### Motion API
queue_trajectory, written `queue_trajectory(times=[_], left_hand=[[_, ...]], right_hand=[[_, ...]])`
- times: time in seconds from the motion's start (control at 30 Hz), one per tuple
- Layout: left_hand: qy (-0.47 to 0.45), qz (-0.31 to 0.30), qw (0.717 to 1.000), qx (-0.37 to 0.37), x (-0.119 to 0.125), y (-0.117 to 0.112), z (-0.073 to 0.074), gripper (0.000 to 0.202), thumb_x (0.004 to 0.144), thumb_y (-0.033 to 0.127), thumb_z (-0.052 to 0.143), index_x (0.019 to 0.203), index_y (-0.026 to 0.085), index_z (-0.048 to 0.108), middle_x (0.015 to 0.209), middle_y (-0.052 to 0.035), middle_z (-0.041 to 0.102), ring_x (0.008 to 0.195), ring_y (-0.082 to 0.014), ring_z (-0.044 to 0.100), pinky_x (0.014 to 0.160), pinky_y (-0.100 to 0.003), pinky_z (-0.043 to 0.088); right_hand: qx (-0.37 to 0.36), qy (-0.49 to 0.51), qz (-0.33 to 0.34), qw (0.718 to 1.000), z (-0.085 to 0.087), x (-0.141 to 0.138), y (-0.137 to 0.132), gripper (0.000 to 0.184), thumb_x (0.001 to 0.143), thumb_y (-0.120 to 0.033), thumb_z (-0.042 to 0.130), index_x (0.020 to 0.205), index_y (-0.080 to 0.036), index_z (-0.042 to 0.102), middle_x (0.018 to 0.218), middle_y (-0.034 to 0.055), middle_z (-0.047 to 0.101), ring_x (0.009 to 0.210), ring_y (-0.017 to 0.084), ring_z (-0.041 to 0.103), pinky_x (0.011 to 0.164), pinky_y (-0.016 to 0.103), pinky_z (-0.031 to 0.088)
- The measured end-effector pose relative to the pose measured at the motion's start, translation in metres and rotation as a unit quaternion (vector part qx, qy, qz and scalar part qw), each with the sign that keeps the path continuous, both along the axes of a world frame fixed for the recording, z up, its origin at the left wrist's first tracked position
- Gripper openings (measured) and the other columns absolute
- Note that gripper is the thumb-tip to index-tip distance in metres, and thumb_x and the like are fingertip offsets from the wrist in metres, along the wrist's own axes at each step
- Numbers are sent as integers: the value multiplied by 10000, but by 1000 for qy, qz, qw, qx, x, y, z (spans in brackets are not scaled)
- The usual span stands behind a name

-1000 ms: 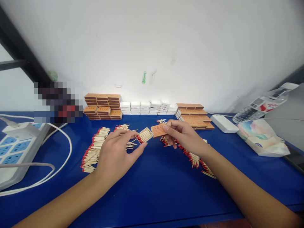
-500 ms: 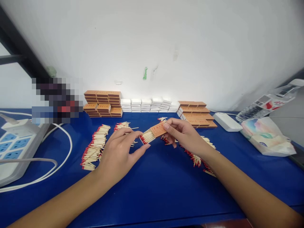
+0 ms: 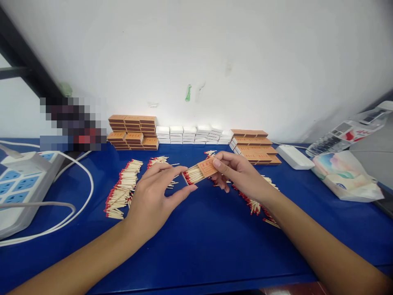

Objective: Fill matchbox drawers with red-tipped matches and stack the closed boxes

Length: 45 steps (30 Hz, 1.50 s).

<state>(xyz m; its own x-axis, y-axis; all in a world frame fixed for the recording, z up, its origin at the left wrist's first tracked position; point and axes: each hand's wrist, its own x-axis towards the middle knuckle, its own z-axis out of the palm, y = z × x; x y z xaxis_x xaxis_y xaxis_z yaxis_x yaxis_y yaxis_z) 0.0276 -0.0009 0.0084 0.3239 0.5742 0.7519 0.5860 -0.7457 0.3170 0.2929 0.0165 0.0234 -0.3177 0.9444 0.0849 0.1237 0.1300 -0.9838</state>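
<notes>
Between my hands, above the blue table, is a matchbox (image 3: pixel 206 167) with an orange sleeve. Its tray, full of red-tipped matches (image 3: pixel 194 175), is slid part of the way out to the left. The thumb and fingers of my right hand (image 3: pixel 231 169) pinch the sleeve. My left hand (image 3: pixel 159 190) grips the tray's outer end between thumb and forefinger. Loose matches (image 3: pixel 124 186) lie in a long heap left of my left hand, with a smaller heap (image 3: pixel 158 162) behind it. More matches (image 3: pixel 254 205) are spread under my right wrist, partly hidden.
Orange matchboxes (image 3: pixel 133 127) are stacked along the wall at left, others (image 3: pixel 254 149) at right, with white trays (image 3: pixel 188 135) between. A power strip (image 3: pixel 18 184) with white cables stands left. At right are a white adapter (image 3: pixel 295 157), a tissue pack (image 3: pixel 346 176) and a plastic bottle (image 3: pixel 346 133).
Both hands and the matchbox have shifted very slightly to the right, and the box is tipped a little differently. The tray stays partly out of the sleeve.
</notes>
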Motion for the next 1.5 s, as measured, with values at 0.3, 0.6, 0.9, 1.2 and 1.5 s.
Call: queue_trajectory(times=[0.3, 0.6, 0.9, 1.2, 1.5], left_hand=[[1, -21, 1000, 5, 2, 0, -4, 415, 905, 405, 902, 1224, 187, 753, 1066, -44, 824, 1004, -214, 756, 922, -348, 624], [24, -46, 998, -25, 4, -5, -7, 777, 711, 573, 979, 1347, 226, 701, 1028, -24, 828, 979, -238, 747, 905, -368, 630], [32, -43, 998, -16, 4, -4, -5, 760, 769, 622, 941, 1351, 205, 687, 1019, -34, 820, 948, -235, 746, 902, -395, 636], [32, -40, 999, -2, 7, -9, -5, 369, 986, 302, 802, 1322, 220, 674, 969, -26, 783, 977, -234, 739, 878, -389, 632], [46, -70, 996, -2, 11, -17, -9, 310, 1005, 239, 734, 1306, 211, 668, 944, -25, 772, 936, -229, 729, 853, -398, 636]], right_hand=[[-10, 6, 22, 1000, -7, -17, -14, 448, 1089, -640, 599, 1318, -273, 482, 774, -60, 690, 541, 131, 658, 456, 233, 518], [-15, -49, 143, 988, -3, -34, -37, 504, 1146, -630, 465, 1393, -231, 648, 872, 0, 648, 710, 124, 636, 553, 223, 535], [-5, -31, 129, 991, 3, -37, -37, 469, 1151, -584, 491, 1370, -219, 689, 888, 5, 665, 680, 117, 611, 608, 248, 541], [108, -179, -259, 943, 32, 40, 3, 526, 1010, -669, 656, 1356, -278, 721, 776, 7, 644, 641, 173, 588, 549, 292, 449], [-41, -354, -469, 808, 28, 183, 7, 166, 1007, -256, 617, 944, -139, 716, 656, 82, 647, 572, 218, 561, 612, 384, 453]])
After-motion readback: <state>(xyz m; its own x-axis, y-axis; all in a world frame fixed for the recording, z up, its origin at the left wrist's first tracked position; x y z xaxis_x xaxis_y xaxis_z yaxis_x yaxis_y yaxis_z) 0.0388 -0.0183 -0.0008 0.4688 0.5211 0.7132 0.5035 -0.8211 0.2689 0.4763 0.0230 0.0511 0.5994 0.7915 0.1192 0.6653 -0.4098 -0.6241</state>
